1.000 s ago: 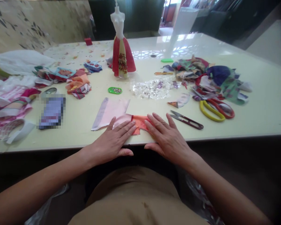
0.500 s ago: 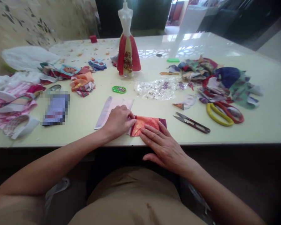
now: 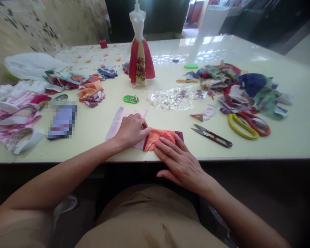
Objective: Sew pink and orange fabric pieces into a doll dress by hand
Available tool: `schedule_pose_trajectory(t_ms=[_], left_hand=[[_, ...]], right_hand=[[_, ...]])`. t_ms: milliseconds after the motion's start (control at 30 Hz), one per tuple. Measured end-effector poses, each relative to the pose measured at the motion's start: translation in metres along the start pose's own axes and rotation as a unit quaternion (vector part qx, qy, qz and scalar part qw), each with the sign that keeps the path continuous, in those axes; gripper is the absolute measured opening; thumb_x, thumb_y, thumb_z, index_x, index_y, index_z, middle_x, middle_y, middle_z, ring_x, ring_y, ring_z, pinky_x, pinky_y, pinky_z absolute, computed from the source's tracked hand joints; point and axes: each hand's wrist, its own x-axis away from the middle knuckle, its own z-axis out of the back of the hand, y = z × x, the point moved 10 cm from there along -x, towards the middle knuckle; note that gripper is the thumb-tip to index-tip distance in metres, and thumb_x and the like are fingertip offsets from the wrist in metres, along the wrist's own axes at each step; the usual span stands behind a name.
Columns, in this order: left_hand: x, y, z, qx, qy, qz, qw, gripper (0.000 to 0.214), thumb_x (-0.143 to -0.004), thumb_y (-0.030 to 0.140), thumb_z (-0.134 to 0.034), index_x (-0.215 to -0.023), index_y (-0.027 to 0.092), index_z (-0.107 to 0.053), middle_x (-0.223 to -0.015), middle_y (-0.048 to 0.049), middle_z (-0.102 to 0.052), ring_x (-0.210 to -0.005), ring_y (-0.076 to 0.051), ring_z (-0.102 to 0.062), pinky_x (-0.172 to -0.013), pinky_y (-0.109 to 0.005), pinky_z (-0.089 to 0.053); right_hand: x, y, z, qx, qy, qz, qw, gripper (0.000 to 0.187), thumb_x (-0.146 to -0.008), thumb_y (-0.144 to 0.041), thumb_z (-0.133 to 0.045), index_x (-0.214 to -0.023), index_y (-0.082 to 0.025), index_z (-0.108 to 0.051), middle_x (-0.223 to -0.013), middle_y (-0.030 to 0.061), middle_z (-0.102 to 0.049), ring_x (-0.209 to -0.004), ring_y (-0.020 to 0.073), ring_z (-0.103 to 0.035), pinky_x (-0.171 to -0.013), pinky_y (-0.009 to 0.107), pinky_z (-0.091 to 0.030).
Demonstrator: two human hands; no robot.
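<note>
An orange fabric piece with dark maroon edges [image 3: 163,135] lies folded near the table's front edge. My right hand [image 3: 179,162] rests flat on it, fingers stretched out and thumb apart below. My left hand [image 3: 133,130] has its thumb and forefinger pinched at the fabric's left edge. Under that hand spreads a pale lilac fabric piece [image 3: 116,119], partly covered by the palm. Thread snips [image 3: 212,135] lie to the right of my right hand. A small green tray of beads [image 3: 131,99] sits beyond my left hand.
A white doll torso in a red and cream skirt [image 3: 141,62] stands at the back. Beads in clear plastic [image 3: 170,98], scissors with yellow and red handles [image 3: 243,126] and heaped scraps [image 3: 255,86] lie rightward. A tape roll [image 3: 19,140] and a pixelated object [image 3: 62,120] are leftward.
My left hand has shifted very slightly up and right along the orange fabric's left edge. The right hand stays on the fabric. The view has moved a little.
</note>
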Motion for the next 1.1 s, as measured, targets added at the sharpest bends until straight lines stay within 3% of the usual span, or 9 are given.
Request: schedule_pose_trajectory(t_ms=[233, 433, 567, 633, 700, 767, 867, 933, 1100], left_hand=[[-0.005, 0.001, -0.003, 0.076, -0.024, 0.019, 0.997, 0.012, -0.080, 0.021, -0.062, -0.074, 0.016, -0.072, -0.084, -0.0060, -0.066, -0.079, -0.019, -0.059, -0.075, -0.032, -0.046], [-0.011, 0.004, -0.006, 0.042, -0.026, -0.034, 0.998, 0.013, -0.085, 0.024, -0.062, -0.077, 0.017, -0.070, -0.085, -0.0063, -0.065, -0.084, -0.021, -0.059, -0.081, -0.036, -0.045], [0.001, 0.011, 0.010, 0.028, 0.047, -0.054, 0.997, 0.012, -0.090, 0.019, -0.055, -0.091, 0.016, -0.066, -0.094, -0.0082, -0.066, -0.092, -0.022, -0.060, -0.086, -0.038, -0.046], [0.015, 0.024, 0.017, 0.024, 0.076, -0.102, 0.992, 0.022, -0.096, 0.018, -0.045, -0.099, 0.015, -0.066, -0.102, -0.0098, -0.068, -0.099, -0.022, -0.061, -0.094, -0.038, -0.045], [0.034, 0.040, 0.009, 0.016, 0.040, -0.177, 0.983, 0.033, -0.102, 0.023, -0.035, -0.115, 0.013, -0.064, -0.119, -0.0125, -0.067, -0.114, -0.021, -0.060, -0.107, -0.039, -0.038], [0.053, 0.052, -0.011, -0.009, -0.042, -0.241, 0.970, 0.047, -0.105, 0.039, -0.033, -0.139, 0.012, -0.051, -0.145, -0.0161, -0.054, -0.136, -0.024, -0.048, -0.120, -0.044, -0.024], [0.073, 0.051, -0.037, -0.046, -0.142, -0.257, 0.955, 0.081, -0.096, 0.067, -0.034, -0.157, 0.015, -0.023, -0.164, -0.0175, -0.024, -0.153, -0.029, -0.021, -0.124, -0.051, -0.009], [0.077, 0.048, -0.044, -0.058, -0.171, -0.247, 0.952, 0.089, -0.093, 0.072, -0.033, -0.159, 0.017, -0.014, -0.166, -0.0157, -0.014, -0.155, -0.028, -0.012, -0.124, -0.051, -0.007], [0.075, 0.048, -0.044, -0.073, -0.178, -0.241, 0.951, 0.092, -0.090, 0.075, -0.033, -0.160, 0.018, -0.012, -0.166, -0.0152, -0.013, -0.155, -0.028, -0.009, -0.124, -0.051, -0.005]], right_hand=[[0.000, 0.000, -0.002, 0.021, -0.009, 0.001, 1.000, 0.066, -0.096, -0.057, -0.051, -0.138, -0.007, -0.054, -0.143, 0.0192, -0.056, -0.143, 0.0353, -0.039, -0.120, 0.062, -0.025], [0.001, 0.001, 0.001, 0.000, -0.004, -0.008, 1.000, 0.063, -0.095, -0.053, -0.055, -0.140, -0.009, -0.054, -0.143, 0.0203, -0.055, -0.144, 0.0352, -0.037, -0.118, 0.063, -0.028], [0.001, 0.001, -0.001, 0.002, -0.003, -0.006, 1.000, 0.063, -0.096, -0.054, -0.054, -0.141, -0.011, -0.054, -0.141, 0.0183, -0.058, -0.142, 0.0340, -0.041, -0.119, 0.063, -0.026], [0.001, 0.001, -0.003, 0.002, -0.006, -0.007, 1.000, 0.063, -0.096, -0.055, -0.052, -0.141, -0.010, -0.054, -0.140, 0.0177, -0.059, -0.140, 0.0338, -0.044, -0.120, 0.062, -0.025], [0.001, 0.002, -0.003, -0.005, -0.012, -0.012, 1.000, 0.066, -0.096, -0.056, -0.052, -0.141, -0.009, -0.053, -0.141, 0.0187, -0.057, -0.139, 0.0345, -0.045, -0.120, 0.062, -0.025], [0.001, 0.003, 0.003, -0.034, -0.008, -0.013, 0.999, 0.066, -0.095, -0.056, -0.053, -0.143, -0.009, -0.051, -0.141, 0.0189, -0.057, -0.139, 0.0337, -0.045, -0.121, 0.061, -0.024], [0.002, 0.013, 0.023, -0.117, 0.030, -0.045, 0.992, 0.055, -0.100, -0.045, -0.050, -0.147, -0.016, -0.047, -0.143, 0.0161, -0.056, -0.139, 0.0275, -0.047, -0.122, 0.055, -0.026], [0.004, 0.025, 0.032, -0.129, 0.044, -0.084, 0.987, 0.053, -0.103, -0.040, -0.044, -0.152, -0.019, -0.040, -0.148, 0.0147, -0.051, -0.141, 0.0246, -0.044, -0.122, 0.052, -0.026], [0.021, 0.042, 0.008, 0.020, -0.083, -0.118, 0.989, 0.082, -0.097, -0.062, -0.042, -0.159, -0.013, -0.022, -0.158, 0.0205, -0.034, -0.148, 0.0332, -0.030, -0.119, 0.061, -0.024]])
